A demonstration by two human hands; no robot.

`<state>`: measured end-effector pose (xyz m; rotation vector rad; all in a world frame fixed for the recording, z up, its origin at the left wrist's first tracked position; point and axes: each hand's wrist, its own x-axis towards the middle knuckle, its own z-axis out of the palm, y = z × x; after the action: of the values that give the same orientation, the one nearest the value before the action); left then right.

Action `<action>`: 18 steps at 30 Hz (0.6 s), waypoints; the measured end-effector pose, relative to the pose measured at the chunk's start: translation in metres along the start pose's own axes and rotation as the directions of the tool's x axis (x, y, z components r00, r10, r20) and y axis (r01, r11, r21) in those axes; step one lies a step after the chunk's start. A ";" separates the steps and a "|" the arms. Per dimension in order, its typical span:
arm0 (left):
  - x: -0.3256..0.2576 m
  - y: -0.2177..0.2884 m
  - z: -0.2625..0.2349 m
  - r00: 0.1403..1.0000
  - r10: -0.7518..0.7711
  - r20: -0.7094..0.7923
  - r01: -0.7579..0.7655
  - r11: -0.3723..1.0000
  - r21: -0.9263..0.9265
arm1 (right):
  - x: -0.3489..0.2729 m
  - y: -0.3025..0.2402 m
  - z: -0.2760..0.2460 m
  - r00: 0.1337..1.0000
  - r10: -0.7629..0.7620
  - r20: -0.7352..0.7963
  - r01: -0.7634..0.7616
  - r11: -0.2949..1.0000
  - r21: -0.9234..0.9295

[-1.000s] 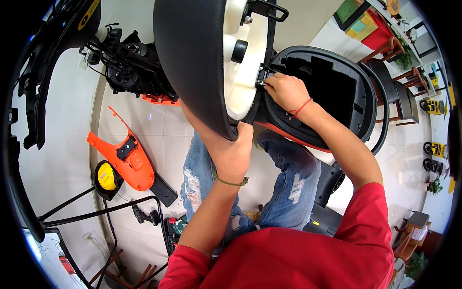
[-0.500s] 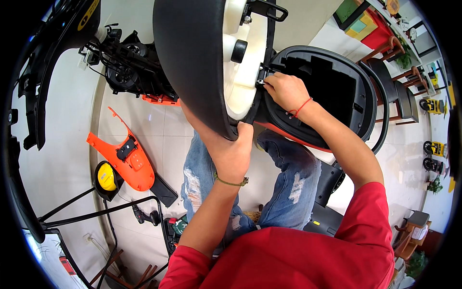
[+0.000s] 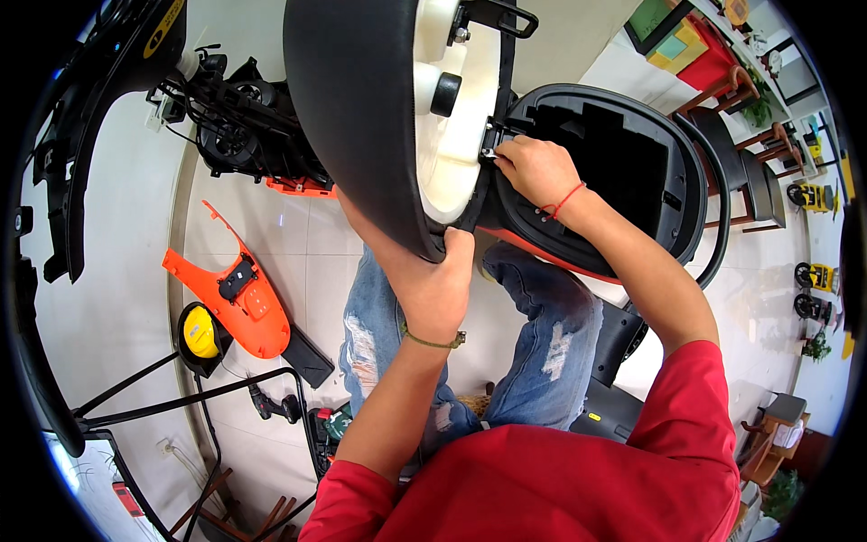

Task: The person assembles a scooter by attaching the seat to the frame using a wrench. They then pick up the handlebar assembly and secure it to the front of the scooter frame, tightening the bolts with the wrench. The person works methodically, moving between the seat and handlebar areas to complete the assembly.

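Note:
A black scooter seat [image 3: 352,99] stands tipped up on its hinge, its cream plastic underside [image 3: 456,176] turned to the right. My left hand [image 3: 424,275] grips the seat's lower edge, thumb on the rim and the fingers hidden behind the cover. At the metal hinge [image 3: 489,144], my right hand [image 3: 539,170] pinches with thumb and fingertips. Whatever sits between those fingertips is too small to make out. Beside the hinge lies the black storage compartment [image 3: 614,172] of the scooter, uncovered.
An orange body panel [image 3: 248,307] lies on the tiled floor to the left, near a yellow helmet [image 3: 199,332] and a power drill [image 3: 274,404]. Black scooter front parts [image 3: 239,126] stand at the upper left. Wooden chairs [image 3: 750,172] are at the far right.
The seat has tilted very slightly to the left, with my left hand still on its edge. My right hand stays at the hinge.

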<state>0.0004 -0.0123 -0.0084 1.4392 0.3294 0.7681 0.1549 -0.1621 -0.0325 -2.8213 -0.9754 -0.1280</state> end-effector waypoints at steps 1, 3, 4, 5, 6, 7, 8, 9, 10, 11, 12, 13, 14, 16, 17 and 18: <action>0.000 0.000 0.000 1.000 -0.004 -0.009 0.004 0.999 0.036 | 0.000 0.001 0.000 1.000 0.004 0.008 -0.004 1.000 -0.011; 0.000 0.001 0.000 1.000 -0.005 -0.020 0.006 0.997 0.076 | -0.001 0.000 -0.004 0.999 0.009 -0.035 -0.008 0.999 0.031; 0.000 0.002 0.000 1.000 0.001 -0.020 0.000 0.997 0.072 | -0.001 0.000 -0.005 0.997 0.016 -0.076 -0.010 0.997 0.072; 0.000 0.002 0.000 1.000 0.002 -0.018 -0.001 0.998 0.069 | -0.001 0.000 -0.004 0.997 0.017 -0.075 -0.011 0.997 0.072; 0.000 0.002 0.000 1.000 0.003 -0.018 -0.002 0.998 0.067 | -0.001 0.001 -0.003 0.998 0.004 -0.057 -0.001 0.999 0.052; -0.001 0.001 0.000 1.000 -0.003 -0.017 0.004 0.998 0.064 | 0.000 0.002 -0.001 0.999 -0.008 -0.039 0.009 0.999 0.032; -0.001 0.000 0.000 1.000 -0.006 -0.017 0.007 0.998 0.062 | 0.000 0.003 0.000 0.999 -0.008 -0.039 0.009 0.999 0.031; -0.001 0.000 0.000 1.000 -0.008 -0.017 0.009 0.998 0.060 | 0.000 0.003 0.001 1.000 0.001 -0.016 0.000 1.000 0.026; -0.001 -0.001 0.000 1.000 0.002 -0.014 -0.001 0.999 0.053 | 0.000 0.004 0.001 1.000 0.009 0.006 -0.009 1.000 0.020; -0.001 -0.001 -0.001 1.000 0.007 -0.013 -0.006 0.999 0.050 | 0.000 0.003 0.000 1.000 0.008 0.006 -0.008 1.000 0.021; -0.001 -0.002 -0.001 1.000 0.012 -0.012 -0.012 0.999 0.048 | 0.000 0.001 -0.002 1.000 0.013 0.003 -0.013 1.000 0.026; -0.001 -0.002 -0.001 1.000 0.012 -0.014 -0.011 0.999 0.051 | 0.000 0.000 -0.002 1.000 0.017 -0.001 -0.017 0.999 0.032; -0.001 -0.001 -0.001 1.000 0.011 -0.014 -0.010 0.999 0.052 | -0.001 0.000 -0.002 1.000 0.018 -0.001 -0.018 0.999 0.031; -0.001 -0.001 0.000 1.000 0.019 -0.018 -0.018 0.999 0.047 | 0.000 0.002 -0.001 1.000 0.005 -0.002 -0.005 1.000 0.019; -0.001 -0.001 0.000 1.000 0.023 -0.020 -0.022 0.999 0.045 | 0.000 0.002 0.000 1.000 0.005 -0.002 -0.005 1.000 0.019; -0.001 0.000 0.001 0.999 0.027 -0.021 -0.026 0.999 0.043 | 0.000 0.002 0.000 1.000 0.004 0.001 -0.004 1.000 0.021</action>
<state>0.0004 -0.0132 -0.0084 1.4784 0.3457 0.8033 0.1565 -0.1637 -0.0323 -2.8042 -0.9663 -0.1148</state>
